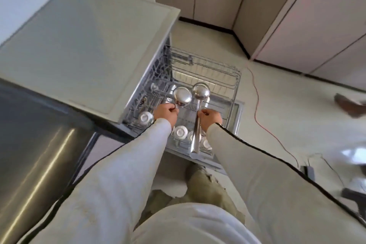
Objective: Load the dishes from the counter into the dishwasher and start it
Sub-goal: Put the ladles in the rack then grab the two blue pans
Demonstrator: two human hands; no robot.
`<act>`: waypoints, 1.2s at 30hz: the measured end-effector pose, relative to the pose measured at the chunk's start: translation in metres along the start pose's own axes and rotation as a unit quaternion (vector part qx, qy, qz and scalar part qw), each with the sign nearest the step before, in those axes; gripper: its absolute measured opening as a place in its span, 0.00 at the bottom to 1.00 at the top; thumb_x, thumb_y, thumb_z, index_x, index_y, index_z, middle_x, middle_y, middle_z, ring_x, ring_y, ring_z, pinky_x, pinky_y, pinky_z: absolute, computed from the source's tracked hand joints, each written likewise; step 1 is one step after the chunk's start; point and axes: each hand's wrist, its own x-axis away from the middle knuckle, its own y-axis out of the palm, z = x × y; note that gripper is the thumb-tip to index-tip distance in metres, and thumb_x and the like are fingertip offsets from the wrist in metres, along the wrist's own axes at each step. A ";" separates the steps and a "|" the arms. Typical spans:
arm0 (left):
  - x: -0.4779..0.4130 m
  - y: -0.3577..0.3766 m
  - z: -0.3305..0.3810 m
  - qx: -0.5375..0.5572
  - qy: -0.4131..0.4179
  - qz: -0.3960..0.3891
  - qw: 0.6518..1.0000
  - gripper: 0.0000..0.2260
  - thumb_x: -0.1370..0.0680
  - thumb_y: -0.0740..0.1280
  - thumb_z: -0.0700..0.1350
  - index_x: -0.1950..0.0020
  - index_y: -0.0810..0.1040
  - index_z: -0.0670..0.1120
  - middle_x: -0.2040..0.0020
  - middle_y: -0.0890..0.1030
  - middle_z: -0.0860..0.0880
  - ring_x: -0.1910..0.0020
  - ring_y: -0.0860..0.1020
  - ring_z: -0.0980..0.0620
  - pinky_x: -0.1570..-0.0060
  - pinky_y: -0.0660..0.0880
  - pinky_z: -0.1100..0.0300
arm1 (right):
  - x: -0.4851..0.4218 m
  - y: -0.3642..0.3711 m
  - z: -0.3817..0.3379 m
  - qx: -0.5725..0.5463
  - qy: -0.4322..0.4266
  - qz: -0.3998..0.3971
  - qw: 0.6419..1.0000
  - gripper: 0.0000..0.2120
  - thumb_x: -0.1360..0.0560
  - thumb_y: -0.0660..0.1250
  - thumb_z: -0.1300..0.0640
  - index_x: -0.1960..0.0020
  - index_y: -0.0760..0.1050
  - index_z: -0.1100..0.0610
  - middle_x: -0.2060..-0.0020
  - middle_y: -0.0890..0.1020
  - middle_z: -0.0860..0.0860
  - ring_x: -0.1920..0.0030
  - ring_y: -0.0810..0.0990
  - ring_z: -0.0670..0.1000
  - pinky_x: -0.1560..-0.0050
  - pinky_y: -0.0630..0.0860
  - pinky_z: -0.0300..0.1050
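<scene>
Both arms reach forward and down from the lower edge of the frame, in pale sleeves, and the two hands meet near the centre, over the pulled-out wire rack (236,85) of the dishwasher.

The left hand (166,114) has its fingers curled, pinching the short visible part of the handle of the left ladle (182,96). That ladle's round steel bowl stands just above the knuckles, tilted toward the upper right.

The right hand (211,119) sits just beside the left one. Its thumb and fingers are closed around the long handle of the right ladle (200,90). The bowl rises above this hand, close to the other bowl, and the handle runs down past the wrist toward the lower centre.

Both ladles hang over the rack and are held clear of its wires. Below the hands, upturned white cups (180,131) sit in the rack, with another cup (145,118) to the left of the left wrist. The open door (238,113) shows under the rack at the right.

A white table (89,45) fills the upper left, overhanging the rack's left side. A red cable (257,95) trails across the floor at the right.
</scene>
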 end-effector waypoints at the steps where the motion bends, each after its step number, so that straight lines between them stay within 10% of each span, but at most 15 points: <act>1: -0.009 0.012 0.004 -0.016 -0.005 -0.011 1.000 0.06 0.22 0.67 0.41 0.50 0.84 0.42 0.49 0.84 0.41 0.50 0.80 0.42 0.50 0.75 0.55 | -0.016 -0.006 0.005 -0.001 0.012 -0.002 1.000 0.06 0.22 0.66 0.53 0.53 0.83 0.51 0.61 0.80 0.49 0.57 0.78 0.53 0.52 0.74 0.41; 17: -0.160 0.131 0.036 -0.002 -0.187 -0.076 0.979 0.06 0.20 0.67 0.44 0.48 0.84 0.48 0.57 0.85 0.50 0.61 0.79 0.50 0.53 0.80 0.54 | -0.249 -0.024 0.018 0.157 0.083 -0.088 0.980 0.16 0.27 0.64 0.68 0.51 0.80 0.49 0.57 0.82 0.50 0.59 0.82 0.52 0.56 0.83 0.47; 23: -0.214 0.156 0.055 0.023 -0.183 -0.099 0.978 0.08 0.19 0.65 0.43 0.52 0.82 0.53 0.57 0.83 0.55 0.68 0.75 0.57 0.75 0.68 0.69 | -0.327 -0.016 -0.013 0.301 -0.017 -0.130 0.945 0.23 0.27 0.62 0.71 0.38 0.77 0.50 0.53 0.80 0.52 0.56 0.79 0.53 0.52 0.81 0.47; 36: -0.279 0.176 0.025 0.082 -0.186 0.035 0.979 0.10 0.20 0.65 0.38 0.56 0.82 0.50 0.57 0.85 0.52 0.63 0.80 0.53 0.61 0.78 0.59 | -0.417 0.039 -0.041 0.368 -0.237 -0.076 0.896 0.19 0.27 0.59 0.70 0.44 0.77 0.52 0.49 0.81 0.53 0.48 0.78 0.56 0.49 0.80 0.52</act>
